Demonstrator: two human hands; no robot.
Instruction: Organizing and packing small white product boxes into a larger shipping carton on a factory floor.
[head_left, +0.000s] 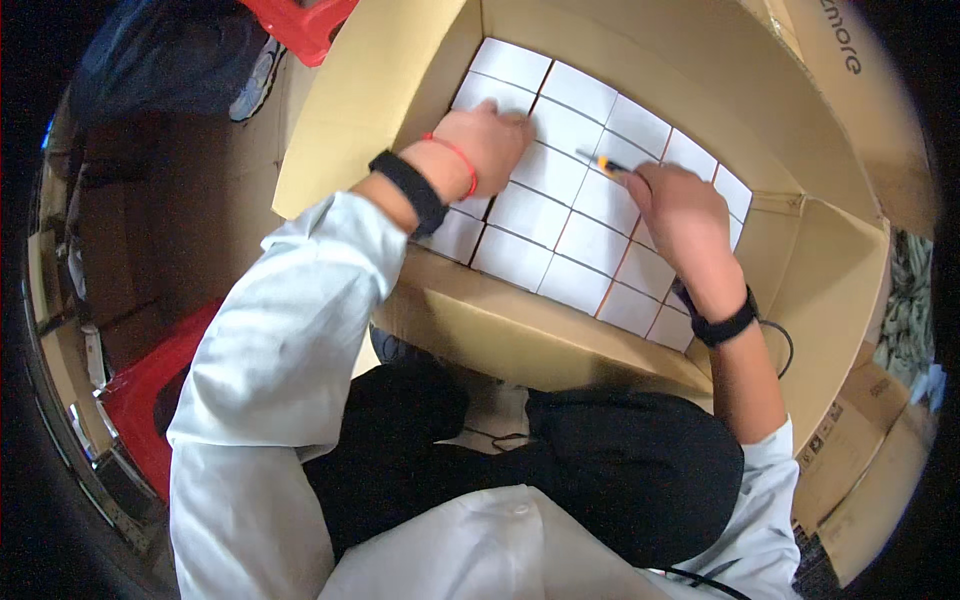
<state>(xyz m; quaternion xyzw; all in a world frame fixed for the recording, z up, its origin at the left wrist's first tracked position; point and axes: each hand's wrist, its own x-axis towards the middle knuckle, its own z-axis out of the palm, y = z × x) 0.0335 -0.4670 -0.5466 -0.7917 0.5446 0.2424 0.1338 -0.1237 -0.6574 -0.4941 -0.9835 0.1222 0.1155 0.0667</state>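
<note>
Rows of small white boxes [520,215] fill a large open cardboard carton [480,305] in front of me, with thin dark and brownish gaps between them. My left hand [485,145] is on the boxes at the left side, fingers apart and bent down over their tops, holding nothing that I can see. Over the right half of the boxes, my right hand [685,215] is closed around a yellow-and-black utility knife [610,165]. Its thin grey blade points left, slightly blurred, above the white tops. Whether the blade touches a box I cannot tell.
The carton's flaps [350,110] stand folded outward around it. Another cardboard box [850,440] is at the right. A red plastic stool [160,390] stands at the left, and a person's shoe [260,80] shows at the upper left. My knees are against the near side.
</note>
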